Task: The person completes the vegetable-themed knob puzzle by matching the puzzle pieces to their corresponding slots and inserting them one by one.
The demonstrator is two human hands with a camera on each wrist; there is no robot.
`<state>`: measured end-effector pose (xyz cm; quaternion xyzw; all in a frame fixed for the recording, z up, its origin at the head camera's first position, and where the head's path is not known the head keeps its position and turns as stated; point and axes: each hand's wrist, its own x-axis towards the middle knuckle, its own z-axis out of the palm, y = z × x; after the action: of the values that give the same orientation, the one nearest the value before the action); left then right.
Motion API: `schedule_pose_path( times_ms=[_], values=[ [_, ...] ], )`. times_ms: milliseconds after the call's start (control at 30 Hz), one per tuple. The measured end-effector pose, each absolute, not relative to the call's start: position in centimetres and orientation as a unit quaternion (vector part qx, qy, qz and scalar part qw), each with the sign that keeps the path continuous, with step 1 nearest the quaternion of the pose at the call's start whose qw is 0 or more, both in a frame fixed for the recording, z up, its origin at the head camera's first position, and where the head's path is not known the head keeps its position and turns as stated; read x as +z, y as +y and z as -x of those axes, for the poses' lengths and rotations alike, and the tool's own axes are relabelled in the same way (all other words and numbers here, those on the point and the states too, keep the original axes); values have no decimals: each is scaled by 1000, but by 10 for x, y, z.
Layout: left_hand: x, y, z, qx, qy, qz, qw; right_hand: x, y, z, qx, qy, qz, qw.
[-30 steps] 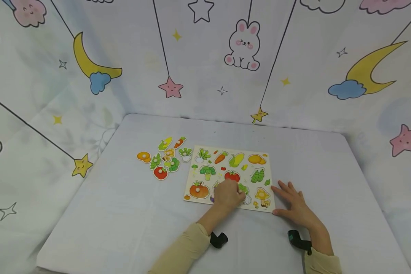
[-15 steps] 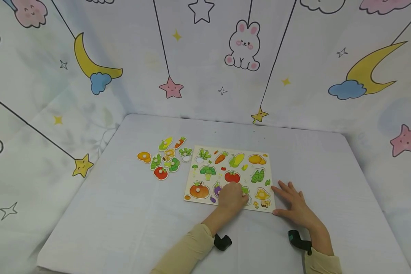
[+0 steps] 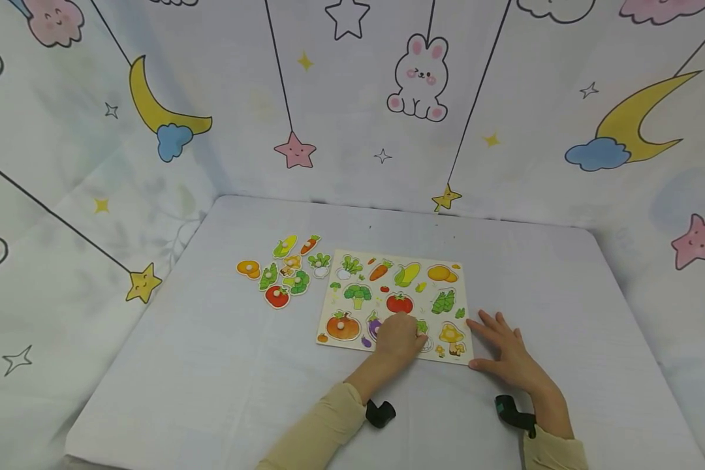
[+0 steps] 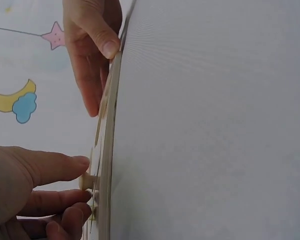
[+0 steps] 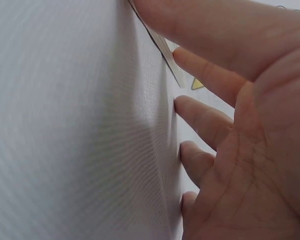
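Note:
A wooden vegetable puzzle board (image 3: 333, 305) lies flat on the white table. My left hand (image 3: 398, 341) is over its lower middle, thumb and index finger pinching the round knob (image 4: 85, 181) of a leafy vegetable puzzle piece (image 3: 423, 328). That piece is green on top and pale below, partly covered by the hand; it sits close over the board's surface. My right hand (image 3: 508, 352) rests at the board's right side, fingers spread, thumb at the lower right corner and index fingertip at the edge. Pumpkin (image 3: 343, 326) and eggplant (image 3: 373, 324) pieces with knobs sit in the board.
Several loose knobbed pieces lie left of the board, among them a tomato (image 3: 277, 297), a corn (image 3: 284, 247), a carrot (image 3: 309, 245) and a broccoli (image 3: 298, 282). A printed cloth (image 3: 352, 98) hangs behind the table. Each wrist wears a black camera mount (image 3: 380, 414).
My left hand has shifted slightly right and toward me over the board, uncovering the eggplant and the tomato picture. The right hand stays in place at the board's edge.

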<state>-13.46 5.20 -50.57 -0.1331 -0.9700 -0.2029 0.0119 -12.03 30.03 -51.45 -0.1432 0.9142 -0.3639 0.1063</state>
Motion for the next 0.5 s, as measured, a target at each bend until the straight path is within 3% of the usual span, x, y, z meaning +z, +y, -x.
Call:
schedule_pose_path(
  times_ms=[300,500],
  values=[
    [-496,36,135,-287,-944,153,-58,-514,300,120,-362,915,144,107],
    [-484,11,140,-344,-928,139,-42,-515,301,120,-369,912,146,108]
  ],
)
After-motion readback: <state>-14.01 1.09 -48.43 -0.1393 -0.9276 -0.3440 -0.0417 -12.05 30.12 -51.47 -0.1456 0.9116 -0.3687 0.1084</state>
